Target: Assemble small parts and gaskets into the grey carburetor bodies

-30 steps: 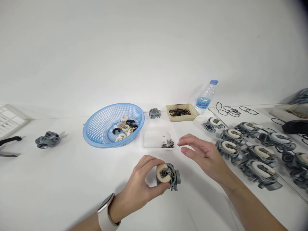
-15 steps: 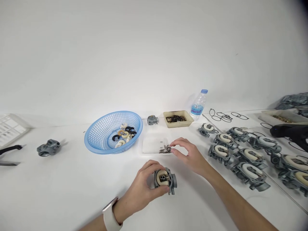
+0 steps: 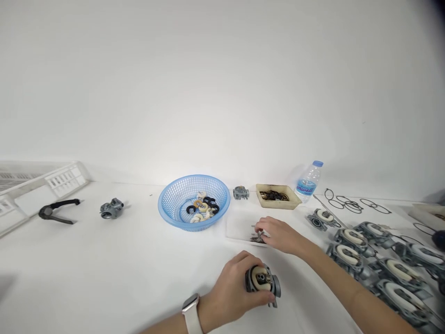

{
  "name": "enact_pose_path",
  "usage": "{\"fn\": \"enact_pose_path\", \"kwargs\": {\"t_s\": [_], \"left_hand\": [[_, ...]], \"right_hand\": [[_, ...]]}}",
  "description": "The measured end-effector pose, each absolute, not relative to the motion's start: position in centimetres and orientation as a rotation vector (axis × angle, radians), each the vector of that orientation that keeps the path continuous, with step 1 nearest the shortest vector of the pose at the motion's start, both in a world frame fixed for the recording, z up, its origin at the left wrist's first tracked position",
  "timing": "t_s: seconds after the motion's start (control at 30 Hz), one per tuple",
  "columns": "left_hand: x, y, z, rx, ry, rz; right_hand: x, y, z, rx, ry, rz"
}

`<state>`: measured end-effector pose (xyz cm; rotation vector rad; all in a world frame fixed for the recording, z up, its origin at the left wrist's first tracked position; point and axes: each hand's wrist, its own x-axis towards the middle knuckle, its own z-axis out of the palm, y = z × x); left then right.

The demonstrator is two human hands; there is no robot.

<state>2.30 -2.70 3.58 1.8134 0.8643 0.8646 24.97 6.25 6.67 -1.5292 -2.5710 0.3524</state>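
My left hand (image 3: 233, 288), with a watch on its wrist, grips a grey metal carburetor body (image 3: 274, 286) low in the middle of the view. A cream U-shaped float (image 3: 257, 279) sits in the carburetor's open face. Further up, my right hand (image 3: 279, 235) reaches over the near right edge of a shallow white tray (image 3: 239, 227). Its thumb and fingertips are pinched together at a little pile of small metal parts (image 3: 256, 239). What lies between those fingertips is too small to make out.
A blue basket (image 3: 167, 216) holds black, cream and orange floats. Behind the tray are a carburetor (image 3: 240, 193), a cream box (image 3: 295, 203) of black rings and a water bottle (image 3: 307, 184). Several carburetors (image 3: 351, 255) crowd the right; another (image 3: 111, 208) and a black-handled tool (image 3: 55, 211) lie left.
The view has swung left, so everything appears further right and lower. My right hand's thumb and fingers have closed together at the small parts. The left hand keeps its hold on the carburetor.
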Motion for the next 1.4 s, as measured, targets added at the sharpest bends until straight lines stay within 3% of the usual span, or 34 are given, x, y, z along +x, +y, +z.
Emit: {"fn": "enact_pose_path", "kwargs": {"t_s": [0.33,0.73,1.07,1.4], "left_hand": [[1.8,-2.8,3.6,1.845,0.838,0.864],[-0.4,3.1,1.5,1.108,1.119,0.76],[-1.7,5.9,1.2,1.154,1.154,0.672],[-2.2,5.1,1.7,1.248,1.101,0.694]], "right_hand": [[23.0,10.0,9.3,-1.768,-2.784,0.359],[23.0,9.4,7.8,-1.788,-2.892,0.329],[23.1,9.7,9.6,-1.708,-2.634,0.176],[24.3,7.6,9.4,-1.712,-2.718,0.294]]}}
